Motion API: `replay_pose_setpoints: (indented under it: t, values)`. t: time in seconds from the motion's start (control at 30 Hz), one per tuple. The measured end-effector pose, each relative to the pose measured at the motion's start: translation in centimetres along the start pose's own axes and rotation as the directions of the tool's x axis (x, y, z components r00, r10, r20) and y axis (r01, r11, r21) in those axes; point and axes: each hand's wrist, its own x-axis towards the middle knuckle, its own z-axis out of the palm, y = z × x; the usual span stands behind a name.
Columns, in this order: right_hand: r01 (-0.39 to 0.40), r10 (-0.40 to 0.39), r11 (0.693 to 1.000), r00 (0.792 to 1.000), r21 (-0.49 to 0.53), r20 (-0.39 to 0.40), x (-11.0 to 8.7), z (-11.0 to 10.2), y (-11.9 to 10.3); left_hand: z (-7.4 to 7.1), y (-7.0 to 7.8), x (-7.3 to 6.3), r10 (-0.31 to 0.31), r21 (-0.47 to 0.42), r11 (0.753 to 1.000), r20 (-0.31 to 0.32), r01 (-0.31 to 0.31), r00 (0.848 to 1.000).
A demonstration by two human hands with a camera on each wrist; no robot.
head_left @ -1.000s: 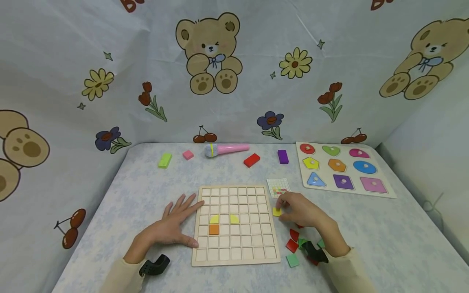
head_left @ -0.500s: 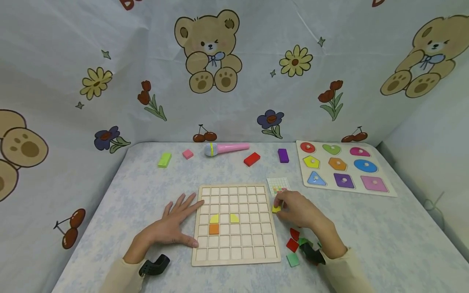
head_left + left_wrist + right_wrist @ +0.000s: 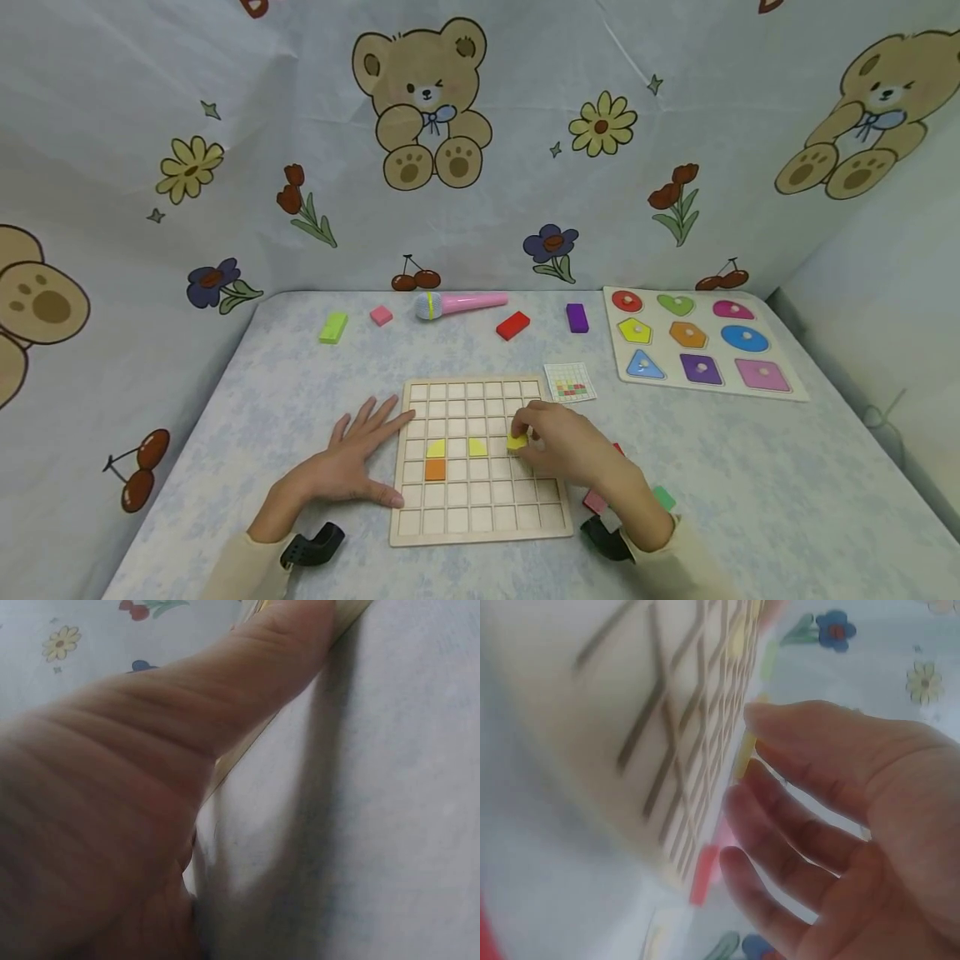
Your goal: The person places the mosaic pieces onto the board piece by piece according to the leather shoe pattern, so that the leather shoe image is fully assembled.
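A wooden grid board (image 3: 480, 537) lies on the table in the head view. My left hand (image 3: 341, 463) has its fingers spread at the board's left side, thumb and index finger touching its edge. Above the grid's right half, my right hand (image 3: 568, 443) pinches a yellow tile (image 3: 516, 442) between thumb and fingers. That tile (image 3: 745, 754) shows edge-on in the right wrist view, close to the board; whether it touches a cell, I cannot tell. An orange square tile (image 3: 435, 470) and two yellow rounded-corner tiles (image 3: 477, 448) sit in the grid.
Green and red tiles (image 3: 663, 497) lie partly hidden by my right forearm. A small pattern card (image 3: 567, 372) is beyond the board's right corner. Farther back are a pink toy microphone (image 3: 471, 303), several coloured blocks (image 3: 513, 326) and a shape puzzle (image 3: 660, 357).
My right hand has picked up the yellow tile from beside the board and carried it left over the grid. The left hand has stayed in place.
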Motion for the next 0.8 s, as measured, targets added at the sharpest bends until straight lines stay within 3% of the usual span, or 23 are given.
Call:
replay_pose_setpoints:
  t: [0.33,0.6,0.8]
  values:
    - [0.107,-0.107,0.994,0.992,0.010,0.074,1.8,1.6,-2.9,-0.3,0.1,0.1,-0.002,0.009,1.000,0.006,0.002,1.000]
    - [0.202,-0.193,0.977,0.973,-0.069,0.123,3.1,2.7,-4.5,-0.3,0.0,0.1,0.000,0.009,1.000,0.008,-0.001,1.000]
    - [0.228,-0.211,0.967,0.967,-0.111,0.143,3.6,3.3,-5.2,-0.3,0.0,-0.1,0.011,-0.003,1.000,0.003,-0.011,1.000]
